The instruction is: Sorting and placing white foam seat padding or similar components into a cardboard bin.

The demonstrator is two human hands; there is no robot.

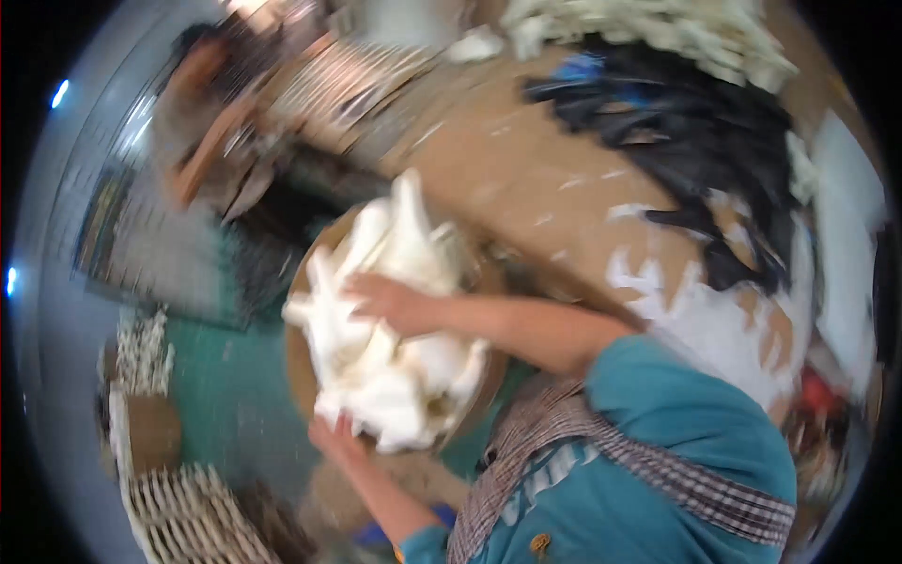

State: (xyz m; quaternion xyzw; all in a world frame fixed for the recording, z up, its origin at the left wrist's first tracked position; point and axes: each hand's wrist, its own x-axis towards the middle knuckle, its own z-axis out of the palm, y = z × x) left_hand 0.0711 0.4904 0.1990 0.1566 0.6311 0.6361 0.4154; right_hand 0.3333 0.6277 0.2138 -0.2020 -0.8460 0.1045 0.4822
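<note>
A heap of white soft pieces (413, 254) with rounded, finger-like ends sits over a round tan container or stand (299, 362). My right hand (399, 303) lies across the top of the heap, fingers stretched out and slightly apart. At the heap's near lower edge, my left hand (338, 440) has its fingers bent against a white piece (376, 414). Motion blur softens everything, and the undersides of the pieces are hidden. What exactly the pieces are cannot be made out.
A brown table (489, 150) carries a black sheet-like pile (676, 132), white cut scraps (658, 282) and a pale heap (658, 28). Another person (221, 122) is at the upper left. Rows of pale bundles (193, 508) lie lower left, beside the green floor (221, 395).
</note>
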